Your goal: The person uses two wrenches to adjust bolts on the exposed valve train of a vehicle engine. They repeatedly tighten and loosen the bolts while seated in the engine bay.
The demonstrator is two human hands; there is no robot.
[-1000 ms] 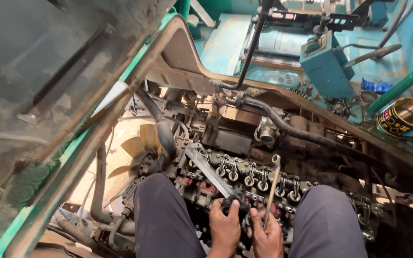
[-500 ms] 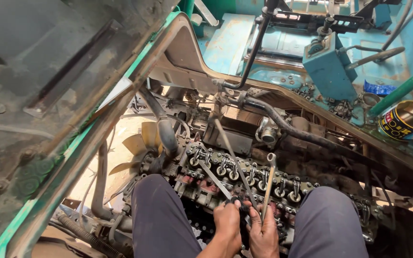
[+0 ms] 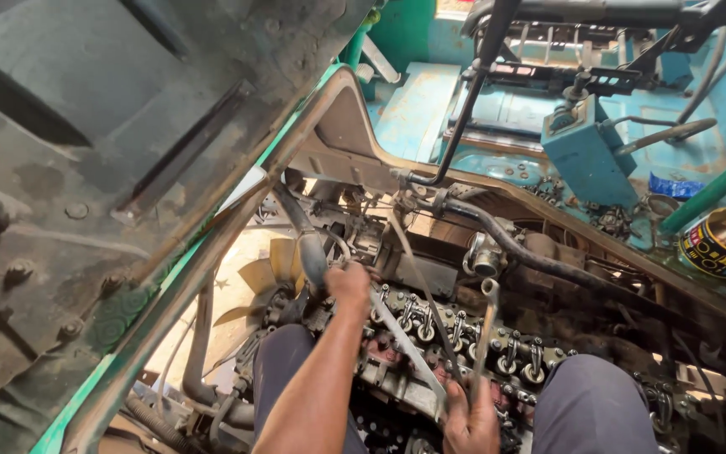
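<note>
The person sits astride an exposed engine, one knee on either side of the uncovered valve gear. The right hand is wrapped closed around the lower end of a ring spanner, which rises steeply away from the grip so that its ring end stands above the row of rocker arms and springs; holding it by the far end of the shank gives the longest lever available. A flat metal strip runs diagonally from beside that same grip, up and to the left across the rockers; whether the right hand also clamps its lower end cannot be told. The left hand is extended well forward of the right-hand grip, fingers curled down over the front end of the valve gear, close to the upper end of the strip; it appears closed on something there, but the held part is hidden beneath the knuckles. Just left of this hand a black hose curves downward, and beyond it the yellowed blades of the cooling fan show through the opening. Far to the right of both grips, on the blue-green cab floor, an open tin can stands well apart from the work, out of the way.
</note>
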